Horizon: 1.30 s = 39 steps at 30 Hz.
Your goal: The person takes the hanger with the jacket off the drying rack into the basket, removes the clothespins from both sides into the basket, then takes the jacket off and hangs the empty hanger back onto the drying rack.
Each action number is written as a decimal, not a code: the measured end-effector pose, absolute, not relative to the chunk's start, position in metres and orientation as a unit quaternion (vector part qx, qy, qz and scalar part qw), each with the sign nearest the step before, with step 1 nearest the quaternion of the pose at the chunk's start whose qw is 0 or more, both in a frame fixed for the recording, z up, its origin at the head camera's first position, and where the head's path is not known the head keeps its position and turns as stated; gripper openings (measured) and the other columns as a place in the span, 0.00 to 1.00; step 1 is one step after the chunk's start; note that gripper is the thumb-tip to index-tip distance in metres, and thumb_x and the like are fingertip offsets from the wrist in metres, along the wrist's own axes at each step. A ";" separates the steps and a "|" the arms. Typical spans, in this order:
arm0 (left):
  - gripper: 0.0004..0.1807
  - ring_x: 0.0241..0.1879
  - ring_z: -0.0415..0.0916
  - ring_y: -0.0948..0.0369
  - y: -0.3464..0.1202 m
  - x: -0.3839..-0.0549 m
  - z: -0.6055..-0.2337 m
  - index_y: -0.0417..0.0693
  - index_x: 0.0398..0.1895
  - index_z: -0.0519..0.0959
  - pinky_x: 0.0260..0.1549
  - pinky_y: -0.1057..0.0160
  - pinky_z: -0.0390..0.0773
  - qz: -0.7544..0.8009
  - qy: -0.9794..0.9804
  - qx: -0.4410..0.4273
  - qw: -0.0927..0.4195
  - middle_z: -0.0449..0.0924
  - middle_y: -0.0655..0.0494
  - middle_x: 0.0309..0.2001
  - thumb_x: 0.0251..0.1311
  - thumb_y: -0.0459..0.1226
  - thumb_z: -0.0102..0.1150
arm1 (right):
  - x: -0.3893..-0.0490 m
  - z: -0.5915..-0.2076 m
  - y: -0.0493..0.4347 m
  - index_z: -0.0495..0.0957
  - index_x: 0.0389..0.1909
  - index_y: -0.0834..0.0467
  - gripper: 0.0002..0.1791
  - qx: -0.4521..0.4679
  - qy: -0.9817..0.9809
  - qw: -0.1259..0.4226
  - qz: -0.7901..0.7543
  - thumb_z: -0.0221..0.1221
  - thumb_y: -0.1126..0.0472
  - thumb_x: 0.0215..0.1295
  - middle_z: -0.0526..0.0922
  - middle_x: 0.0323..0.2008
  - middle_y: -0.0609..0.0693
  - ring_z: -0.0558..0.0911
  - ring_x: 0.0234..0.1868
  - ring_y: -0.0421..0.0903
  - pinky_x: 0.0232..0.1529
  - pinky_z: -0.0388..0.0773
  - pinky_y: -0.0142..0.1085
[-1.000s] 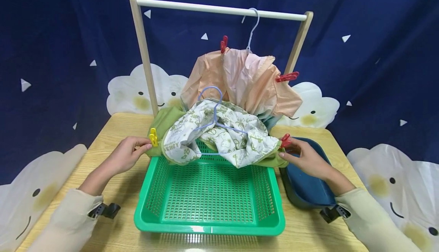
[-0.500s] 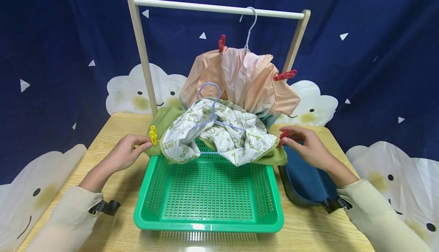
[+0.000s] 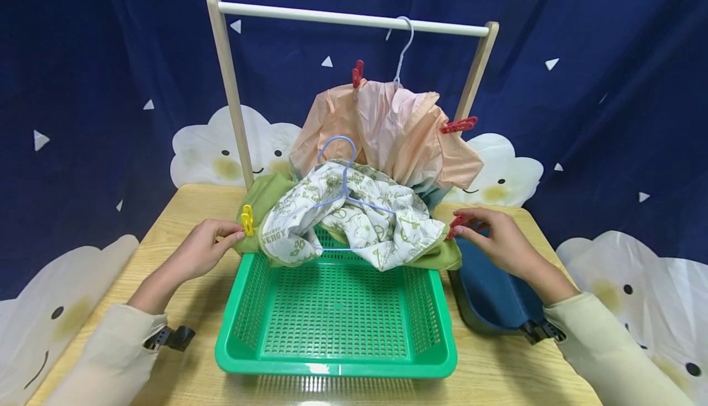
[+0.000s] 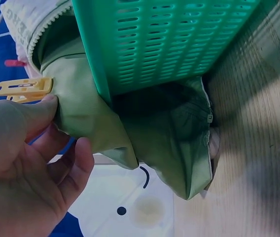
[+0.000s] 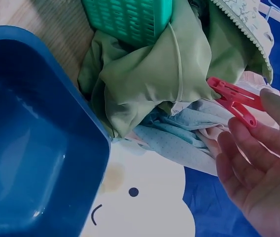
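A green jacket [image 3: 269,188] with a white printed lining lies spread over the far end of the green basket [image 3: 337,368]. Inside its opening sits a light-blue hanger [image 3: 345,172], hook upward. At the left edge, a yellow clothespin [image 4: 24,89] clips the cloth; my left hand [image 3: 200,249] pinches the jacket's fabric right beside it. My right hand [image 3: 500,243] holds a red clothespin [image 5: 233,98] between thumb and fingers, its tip at the jacket's right edge. Whether that tip bites the cloth, I cannot tell.
Behind stands a rack with a white bar [image 3: 310,16]. A peach and pink garment [image 3: 381,126] hangs from it on a hanger, with two red clothespins on it. A dark-blue bin [image 5: 36,133] is right of the basket, on the wooden table [image 3: 193,206].
My right thumb has moved up from the jacket's edge onto the red clothespin. My left hand keeps its pinch by the yellow clothespin.
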<state>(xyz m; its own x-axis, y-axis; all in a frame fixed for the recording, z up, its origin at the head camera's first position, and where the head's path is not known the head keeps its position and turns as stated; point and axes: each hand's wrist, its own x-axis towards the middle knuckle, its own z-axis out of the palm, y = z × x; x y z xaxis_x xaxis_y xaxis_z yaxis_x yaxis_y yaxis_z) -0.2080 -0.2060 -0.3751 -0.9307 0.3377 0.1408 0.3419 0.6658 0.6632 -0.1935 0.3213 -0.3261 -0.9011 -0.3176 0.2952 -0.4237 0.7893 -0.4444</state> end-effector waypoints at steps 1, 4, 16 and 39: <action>0.13 0.53 0.81 0.39 -0.206 -0.208 -0.375 0.30 0.49 0.84 0.47 0.42 0.81 -0.364 -0.913 -0.187 0.004 0.85 0.34 0.50 0.73 0.31 0.52 | -0.193 -0.326 0.321 0.81 0.56 0.66 0.17 0.200 -0.940 0.106 0.256 0.61 0.62 0.71 0.89 0.45 0.58 0.86 0.40 0.51 0.42 0.82 0.36; 0.13 0.52 0.82 0.41 -0.206 -0.207 -0.375 0.32 0.48 0.84 0.47 0.43 0.81 -0.362 -0.913 -0.188 0.008 0.86 0.36 0.49 0.73 0.31 0.53 | -0.194 -0.325 0.321 0.82 0.54 0.65 0.15 0.212 -0.938 0.124 0.244 0.62 0.63 0.70 0.89 0.45 0.57 0.86 0.40 0.50 0.42 0.82 0.38; 0.12 0.50 0.82 0.43 -0.206 -0.205 -0.376 0.33 0.45 0.85 0.46 0.43 0.81 -0.362 -0.913 -0.188 0.008 0.87 0.38 0.46 0.73 0.30 0.53 | -0.194 -0.330 0.320 0.85 0.47 0.64 0.11 0.239 -0.927 0.176 0.227 0.64 0.69 0.66 0.90 0.42 0.56 0.85 0.36 0.43 0.39 0.83 0.41; 0.12 0.49 0.83 0.43 -0.205 -0.207 -0.372 0.32 0.46 0.85 0.45 0.44 0.82 -0.356 -0.913 -0.197 0.008 0.87 0.37 0.47 0.72 0.31 0.54 | -0.191 -0.325 0.332 0.87 0.43 0.61 0.08 0.215 -0.916 0.226 0.251 0.66 0.69 0.64 0.90 0.41 0.57 0.78 0.42 0.24 0.41 0.72 0.15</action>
<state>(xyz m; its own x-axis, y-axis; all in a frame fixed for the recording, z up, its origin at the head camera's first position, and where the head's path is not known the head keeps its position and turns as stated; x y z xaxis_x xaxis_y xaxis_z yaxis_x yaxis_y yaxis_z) -0.2065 -0.2045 -0.3719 -0.9220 0.3546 0.1555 0.3663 0.6688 0.6469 -0.1914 0.3323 -0.3246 -0.8053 -0.2801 0.5225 -0.5073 0.7817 -0.3629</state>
